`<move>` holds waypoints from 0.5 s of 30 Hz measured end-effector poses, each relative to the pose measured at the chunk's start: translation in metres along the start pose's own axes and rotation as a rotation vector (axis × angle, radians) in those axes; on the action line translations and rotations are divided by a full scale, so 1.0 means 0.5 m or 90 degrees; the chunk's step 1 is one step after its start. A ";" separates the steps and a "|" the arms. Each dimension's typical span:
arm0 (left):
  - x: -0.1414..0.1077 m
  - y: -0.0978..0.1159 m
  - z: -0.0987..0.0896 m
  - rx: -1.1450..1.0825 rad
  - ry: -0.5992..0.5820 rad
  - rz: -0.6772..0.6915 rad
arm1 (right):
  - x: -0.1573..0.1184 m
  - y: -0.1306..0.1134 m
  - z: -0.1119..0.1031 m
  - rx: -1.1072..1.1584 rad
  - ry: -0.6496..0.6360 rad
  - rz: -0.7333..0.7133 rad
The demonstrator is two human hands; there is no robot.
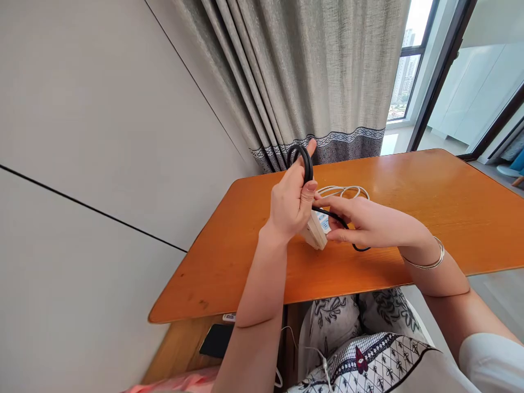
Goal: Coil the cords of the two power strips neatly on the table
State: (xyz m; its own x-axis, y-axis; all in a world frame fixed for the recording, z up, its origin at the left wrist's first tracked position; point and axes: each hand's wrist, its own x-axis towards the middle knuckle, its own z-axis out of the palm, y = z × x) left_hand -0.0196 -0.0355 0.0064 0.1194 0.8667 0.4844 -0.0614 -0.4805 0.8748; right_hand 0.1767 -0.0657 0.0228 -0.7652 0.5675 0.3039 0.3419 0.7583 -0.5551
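Note:
My left hand (291, 199) is raised over the table, its fingers wrapped in loops of a black cable (308, 164). The cable runs down from it to my right hand (356, 218), whose fingers are curled around the strand. Its loose end rests on the tabletop just below the right palm. Behind and between both hands lies a white power strip (314, 232) with sockets, partly hidden by them. A coiled white cord (356, 189) is on the table just beyond the right hand.
The orange wooden table (229, 262) borders a pale wall on the left. Grey curtains (327, 71) hang behind it, with a window at the right. Below the table edge, a dark flat object (216, 340) lies on a wooden surface beside my left forearm.

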 end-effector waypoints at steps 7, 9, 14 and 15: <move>0.003 0.021 0.002 -0.093 -0.004 -0.105 | -0.007 0.021 -0.027 -0.200 0.158 0.130; -0.001 0.027 0.008 -0.131 -0.051 -0.137 | -0.003 0.024 -0.028 -0.141 0.236 0.052; -0.004 0.038 0.023 -0.193 -0.137 -0.216 | 0.012 0.032 -0.011 -0.081 0.419 -0.042; -0.002 0.041 0.026 -0.210 -0.151 -0.242 | 0.015 0.035 -0.009 -0.102 0.440 -0.041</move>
State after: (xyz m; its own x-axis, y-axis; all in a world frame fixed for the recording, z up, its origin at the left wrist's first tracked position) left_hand -0.0080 -0.0480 0.0235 0.4114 0.8984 0.1536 -0.2735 -0.0391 0.9611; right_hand 0.1797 -0.0467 0.0187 -0.2831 0.5531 0.7835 0.4235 0.8051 -0.4153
